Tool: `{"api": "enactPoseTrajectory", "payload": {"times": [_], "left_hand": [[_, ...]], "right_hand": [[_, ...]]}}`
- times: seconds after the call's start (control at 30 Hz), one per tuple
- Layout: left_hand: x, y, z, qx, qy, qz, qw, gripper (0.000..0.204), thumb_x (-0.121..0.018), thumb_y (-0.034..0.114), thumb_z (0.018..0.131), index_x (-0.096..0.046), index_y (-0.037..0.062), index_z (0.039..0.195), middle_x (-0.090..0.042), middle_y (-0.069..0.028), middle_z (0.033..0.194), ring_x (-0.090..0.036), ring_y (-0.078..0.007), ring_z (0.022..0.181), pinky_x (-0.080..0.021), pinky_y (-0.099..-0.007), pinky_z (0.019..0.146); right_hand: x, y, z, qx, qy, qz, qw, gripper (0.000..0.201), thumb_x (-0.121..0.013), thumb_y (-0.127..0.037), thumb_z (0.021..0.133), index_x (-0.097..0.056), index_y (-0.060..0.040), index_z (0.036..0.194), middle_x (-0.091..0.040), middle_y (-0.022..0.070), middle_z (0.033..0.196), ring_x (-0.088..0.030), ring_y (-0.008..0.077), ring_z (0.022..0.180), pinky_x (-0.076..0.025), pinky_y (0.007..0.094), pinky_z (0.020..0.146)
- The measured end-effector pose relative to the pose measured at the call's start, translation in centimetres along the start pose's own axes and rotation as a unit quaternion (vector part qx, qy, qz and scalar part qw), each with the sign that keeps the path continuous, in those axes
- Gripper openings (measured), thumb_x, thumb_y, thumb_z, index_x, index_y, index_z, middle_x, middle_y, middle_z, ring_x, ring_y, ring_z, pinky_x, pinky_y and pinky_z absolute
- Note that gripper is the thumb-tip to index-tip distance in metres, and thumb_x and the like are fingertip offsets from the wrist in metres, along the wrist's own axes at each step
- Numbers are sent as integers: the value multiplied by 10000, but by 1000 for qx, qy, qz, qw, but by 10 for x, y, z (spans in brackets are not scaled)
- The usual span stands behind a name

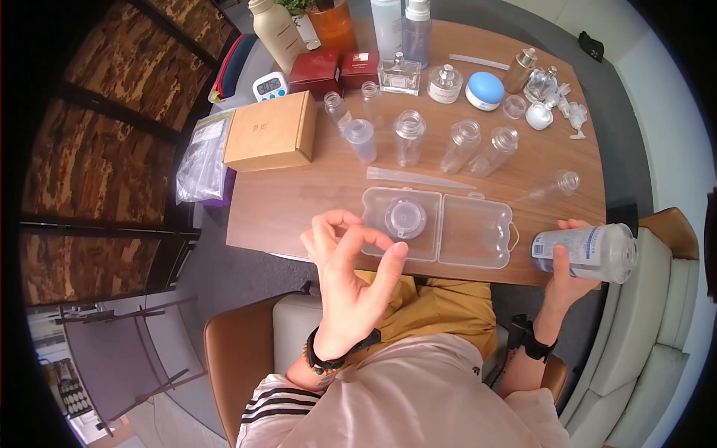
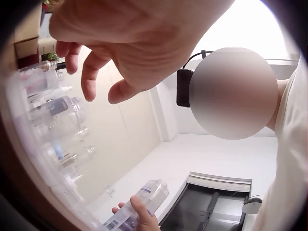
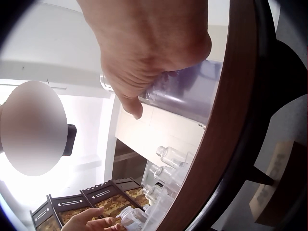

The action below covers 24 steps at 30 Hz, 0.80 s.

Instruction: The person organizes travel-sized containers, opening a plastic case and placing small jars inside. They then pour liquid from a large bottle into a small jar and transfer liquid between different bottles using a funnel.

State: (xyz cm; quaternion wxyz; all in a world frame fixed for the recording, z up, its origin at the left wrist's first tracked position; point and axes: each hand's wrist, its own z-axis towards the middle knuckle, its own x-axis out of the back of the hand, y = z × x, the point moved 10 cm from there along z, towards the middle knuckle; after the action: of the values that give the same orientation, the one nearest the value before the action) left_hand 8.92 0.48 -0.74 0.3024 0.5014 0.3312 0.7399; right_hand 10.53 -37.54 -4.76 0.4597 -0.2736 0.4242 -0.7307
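My right hand (image 1: 569,270) grips a clear plastic bottle (image 1: 590,250) with a printed white and blue label, held nearly level at the table's front right edge with its neck toward the right. In the left wrist view the same bottle (image 2: 154,195) shows purple print. My left hand (image 1: 345,272) hovers near the table's front edge, thumb and forefinger bent toward each other with nothing between them; the left wrist view shows a gap between these fingers (image 2: 91,79). Beside it lies an opened clear plastic case (image 1: 474,231), a round clear piece (image 1: 405,218) in its left half.
Several clear bottles (image 1: 409,138) stand mid-table, and one small bottle (image 1: 556,183) lies on its side at right. A cardboard box (image 1: 270,133) sits at left. Behind are perfume bottles (image 1: 446,84), a blue-lidded jar (image 1: 485,91) and red boxes (image 1: 317,71). A clear strip (image 1: 418,179) lies behind the case.
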Motion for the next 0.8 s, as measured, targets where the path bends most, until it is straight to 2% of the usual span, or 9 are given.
{"api": "enactPoseTrajectory", "payload": {"times": [0.27, 0.5, 0.57, 0.8], "left_hand": [[-14, -7, -1, 33, -43, -17, 998, 130, -809, 209, 900, -739, 106, 938, -488, -74, 1044, -405, -261, 1030, -330, -391, 962], [-15, -14, -1, 49, -32, -42, 997, 103, -781, 194, 933, -743, 100, 953, -496, -78, 1065, -402, -261, 1043, -326, -391, 979], [-18, -11, -1, 48, -32, -68, 996, 123, -754, 183, 971, -730, 68, 933, -492, -56, 1070, -399, -223, 1076, -296, -352, 1032], [-19, -11, 1, 64, -35, -58, 996, 126, -775, 185, 959, -751, 63, 935, -512, -64, 1105, -410, -225, 1092, -306, -359, 1046]], "right_hand": [[0, -1, 1, 14, 2, -4, 1000, 855, -847, -44, 865, -357, -18, 1565, -651, 220, 1272, -692, 333, 1136, -566, 468, 1011], [0, 0, 1, 21, -3, -7, 1000, 872, -840, -38, 866, -333, -24, 1576, -643, 223, 1276, -684, 339, 1138, -563, 478, 1014], [0, -1, 0, 24, 1, -7, 1000, 871, -838, -38, 865, -333, -25, 1574, -642, 221, 1269, -682, 338, 1136, -562, 480, 1015], [0, -2, 1, 19, -4, -14, 1000, 865, -836, -37, 866, -336, -26, 1572, -638, 217, 1276, -683, 330, 1136, -563, 472, 1011]]}}
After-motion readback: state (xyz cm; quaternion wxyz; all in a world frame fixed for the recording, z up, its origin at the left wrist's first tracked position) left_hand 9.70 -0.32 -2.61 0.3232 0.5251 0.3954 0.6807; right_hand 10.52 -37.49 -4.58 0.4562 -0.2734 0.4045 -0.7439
